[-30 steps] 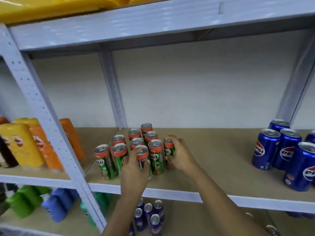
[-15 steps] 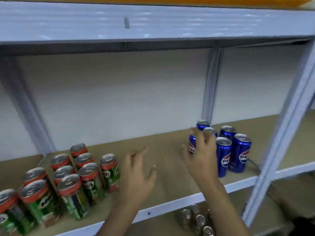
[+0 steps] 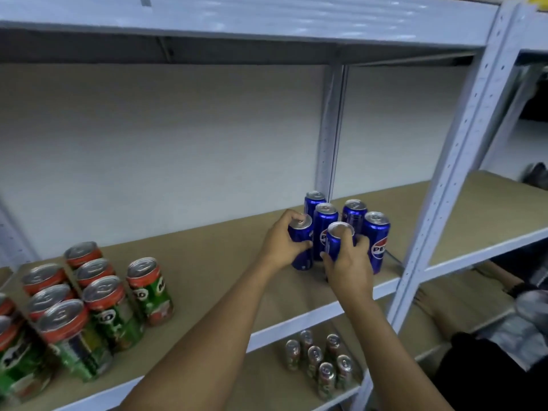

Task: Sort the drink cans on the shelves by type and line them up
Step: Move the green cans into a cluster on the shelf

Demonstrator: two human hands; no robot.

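Observation:
Several tall blue Pepsi cans (image 3: pixel 378 238) stand bunched on the brown shelf board (image 3: pixel 213 262) near the right upright. My left hand (image 3: pixel 281 243) grips the leftmost blue can (image 3: pixel 302 232) round its side. My right hand (image 3: pixel 350 269) grips the front blue can (image 3: pixel 338 237), fingers wrapped round its body. Several green and red Milo cans (image 3: pixel 149 287) stand in rows at the left end of the same shelf, apart from both hands.
A grey steel upright (image 3: pixel 444 185) rises just right of the blue cans. On the shelf below stand several small cans (image 3: pixel 321 361). The shelf above (image 3: pixel 237 22) overhangs. Another person's limbs lie at the lower right.
My view swung right from the Milo cans to the Pepsi cans. Both hands left the Milo group, crossed the shelf and took hold of two blue cans.

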